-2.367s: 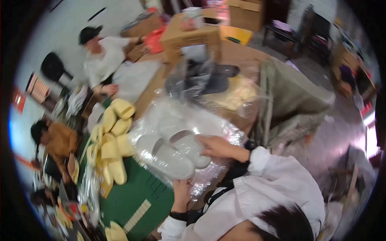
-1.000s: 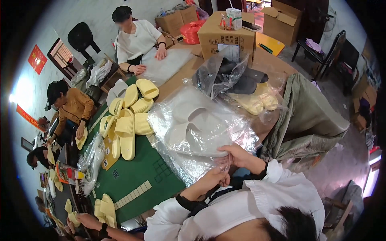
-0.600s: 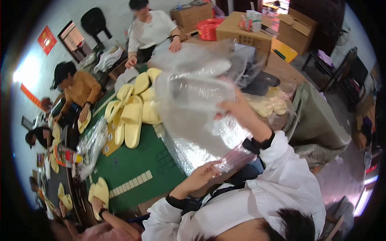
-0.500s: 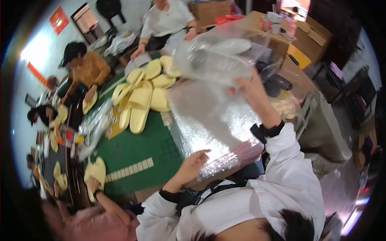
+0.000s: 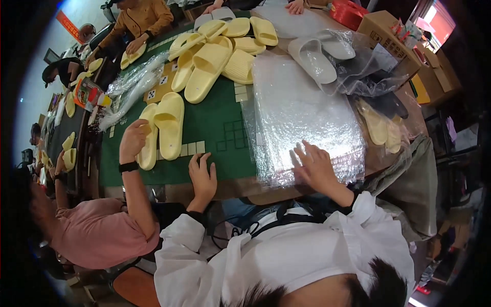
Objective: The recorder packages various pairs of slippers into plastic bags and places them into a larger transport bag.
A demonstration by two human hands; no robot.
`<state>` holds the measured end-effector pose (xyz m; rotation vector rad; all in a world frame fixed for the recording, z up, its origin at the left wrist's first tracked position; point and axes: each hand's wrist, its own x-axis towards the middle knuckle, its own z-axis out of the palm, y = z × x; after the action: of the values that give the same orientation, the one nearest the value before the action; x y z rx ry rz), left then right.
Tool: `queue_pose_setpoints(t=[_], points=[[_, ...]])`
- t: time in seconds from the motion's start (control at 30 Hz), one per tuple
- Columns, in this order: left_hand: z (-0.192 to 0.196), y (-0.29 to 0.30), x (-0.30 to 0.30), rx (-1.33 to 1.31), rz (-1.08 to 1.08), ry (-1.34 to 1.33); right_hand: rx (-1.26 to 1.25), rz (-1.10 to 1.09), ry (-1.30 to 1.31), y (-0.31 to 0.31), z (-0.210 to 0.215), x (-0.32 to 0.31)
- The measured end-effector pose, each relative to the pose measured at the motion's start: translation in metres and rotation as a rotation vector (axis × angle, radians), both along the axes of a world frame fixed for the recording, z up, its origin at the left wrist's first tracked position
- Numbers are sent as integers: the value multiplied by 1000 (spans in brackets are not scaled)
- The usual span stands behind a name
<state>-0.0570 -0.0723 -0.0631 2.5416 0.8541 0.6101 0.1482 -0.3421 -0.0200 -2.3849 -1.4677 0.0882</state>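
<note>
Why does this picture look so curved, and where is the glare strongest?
In the head view, the fisheye lens bends straight edges; in that same view, glare is strongest on the shiny plastic stack near the right hand, and the upper-right opening looks washed out.

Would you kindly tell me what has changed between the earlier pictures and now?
The right hand has let go of the bagged pale grey slippers, now at the far right of the clear plastic stack, and drawn back toward the person. The left hand has moved leftward, empty. A co-worker's hand has shifted a yellow slipper pair rightward. The yellow slipper pile stayed put.
</note>
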Motion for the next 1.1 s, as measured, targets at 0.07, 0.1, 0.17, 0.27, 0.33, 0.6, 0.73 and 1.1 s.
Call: queue_pose_setpoints(t=[0.07, 0.1, 0.17, 0.27, 0.33, 0.6, 0.73, 1.1], points=[[-2, -6, 4, 50, 10, -21, 5, 16, -28, -10, -17, -10], [-2, -8, 3, 51, 26, 7, 19, 38, -47, -12, -23, -15], [-2, -8, 5, 75, 29, 14, 2, 37, -60, -14, -31, -20], [-1, -10, 6, 89, 28, 15, 15, 22, -74, -13, -41, -25], [-4, -10, 7, 117, 30, 21, 84, 4, -134, -11, -44, -25], [-7, -11, 8, 176, 48, 47, 86, -18, -114, -11, -46, -25], [-10, -10, 10, 229, 54, 13, 113, -26, -124, -11, -47, -26], [-12, -10, 9, 248, 60, -31, 119, -28, -182, -8, -51, -30]])
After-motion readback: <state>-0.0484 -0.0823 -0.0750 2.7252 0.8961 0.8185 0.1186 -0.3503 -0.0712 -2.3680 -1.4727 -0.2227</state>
